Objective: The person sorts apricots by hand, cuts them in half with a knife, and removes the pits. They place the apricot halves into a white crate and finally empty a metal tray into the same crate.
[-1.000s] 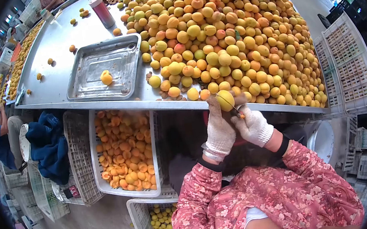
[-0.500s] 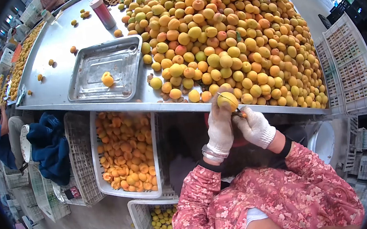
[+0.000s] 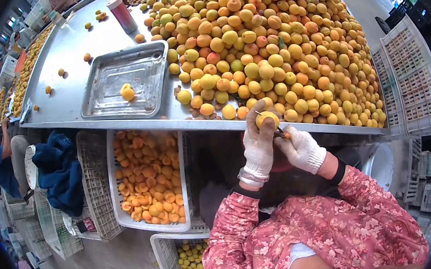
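My left hand, in a white glove with stained fingers, is closed around a yellow apricot just in front of the table edge. My right hand, also gloved, grips a small knife with an orange part showing, its dark metal against the fruit. Just beyond both hands a large pile of apricots covers the right part of the metal table. A shallow metal tray to the left holds one apricot.
Below the table edge stands a white crate of opened apricots, with a crate of greenish fruit lower down. A red-and-white cup stands behind the tray. Crates lean at right. Another person sits far left.
The apricot has turned a little in my left hand and sits partly lower behind the fingers. Both hands stay nearly in place, and the view has shifted slightly.
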{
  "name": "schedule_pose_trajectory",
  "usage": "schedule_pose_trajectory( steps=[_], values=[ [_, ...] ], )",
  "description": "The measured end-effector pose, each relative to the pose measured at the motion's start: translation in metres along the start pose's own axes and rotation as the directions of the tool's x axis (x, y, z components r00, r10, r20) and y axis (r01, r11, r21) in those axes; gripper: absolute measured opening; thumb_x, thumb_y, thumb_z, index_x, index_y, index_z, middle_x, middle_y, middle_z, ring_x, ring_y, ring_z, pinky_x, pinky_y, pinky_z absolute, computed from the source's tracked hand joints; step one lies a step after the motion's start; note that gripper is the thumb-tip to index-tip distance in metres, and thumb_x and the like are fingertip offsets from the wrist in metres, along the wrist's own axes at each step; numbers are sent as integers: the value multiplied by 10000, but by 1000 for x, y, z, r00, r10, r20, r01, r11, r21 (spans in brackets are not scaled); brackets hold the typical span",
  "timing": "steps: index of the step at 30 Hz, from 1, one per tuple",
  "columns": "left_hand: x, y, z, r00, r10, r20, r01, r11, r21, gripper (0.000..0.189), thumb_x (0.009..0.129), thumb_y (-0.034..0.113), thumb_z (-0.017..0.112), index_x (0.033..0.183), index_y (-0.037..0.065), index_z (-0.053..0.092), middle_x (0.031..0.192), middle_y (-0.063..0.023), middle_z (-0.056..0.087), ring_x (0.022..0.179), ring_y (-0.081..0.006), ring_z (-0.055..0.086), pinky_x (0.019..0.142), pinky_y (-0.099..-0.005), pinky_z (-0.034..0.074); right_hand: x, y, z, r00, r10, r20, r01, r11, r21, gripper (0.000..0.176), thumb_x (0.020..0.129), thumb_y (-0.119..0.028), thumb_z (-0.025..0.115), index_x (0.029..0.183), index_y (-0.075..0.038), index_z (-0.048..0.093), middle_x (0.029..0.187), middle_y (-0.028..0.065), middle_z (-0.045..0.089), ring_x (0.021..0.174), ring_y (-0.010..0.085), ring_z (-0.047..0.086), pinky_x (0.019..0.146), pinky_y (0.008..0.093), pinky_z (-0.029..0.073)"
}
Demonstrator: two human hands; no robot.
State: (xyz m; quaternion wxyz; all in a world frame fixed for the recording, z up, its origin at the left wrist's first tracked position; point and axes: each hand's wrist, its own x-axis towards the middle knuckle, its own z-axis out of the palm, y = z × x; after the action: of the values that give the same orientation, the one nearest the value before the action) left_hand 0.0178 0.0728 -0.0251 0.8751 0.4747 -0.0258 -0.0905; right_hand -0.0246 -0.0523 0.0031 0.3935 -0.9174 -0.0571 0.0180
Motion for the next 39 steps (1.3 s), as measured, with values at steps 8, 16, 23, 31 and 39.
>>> schedule_pose_trajectory(
  steps=[8,16,23,31,39],
  values=[
    [-1,-6,0,910,-384,158,381,620,-686,699,908,680,469,1141,25,535,1013,-151,666,1029,-292,619,935,-377,475,-4,12,6,996,75,37,-72,995,-73,428,932,-286,597,1251,-21,488,833,243,652,813,435,645,679,454,521],
    [2,-4,-9,941,-281,191,336,689,-642,506,979,453,521,1249,29,458,1101,-195,629,1147,-361,579,1007,-450,454,12,7,-14,985,72,156,-60,995,-78,332,923,-308,614,1012,1,532,806,241,636,767,437,628,652,448,500],
    [1,-3,-6,993,-104,60,120,872,-474,374,926,130,640,1245,43,465,1076,-147,627,1100,-316,619,976,-416,498,16,8,-3,995,-76,71,86,986,-144,301,906,-273,635,1017,-9,544,799,215,640,756,408,634,642,451,505],
    [1,-3,-15,992,-120,44,128,909,-398,327,910,57,626,1208,20,496,1077,-140,633,1063,-343,645,946,-434,522,20,6,-1,982,-36,187,6,987,160,216,918,-187,612,1041,-14,572,853,218,661,821,404,651,691,410,512],
    [-3,10,-14,982,-135,129,180,867,-464,353,859,-38,605,1195,1,503,1092,-134,621,1105,-295,634,966,-381,515,15,5,-6,936,66,346,-205,902,381,242,952,-180,569,1115,-8,616,890,137,688,820,176,643,755,334,499]
  ],
)
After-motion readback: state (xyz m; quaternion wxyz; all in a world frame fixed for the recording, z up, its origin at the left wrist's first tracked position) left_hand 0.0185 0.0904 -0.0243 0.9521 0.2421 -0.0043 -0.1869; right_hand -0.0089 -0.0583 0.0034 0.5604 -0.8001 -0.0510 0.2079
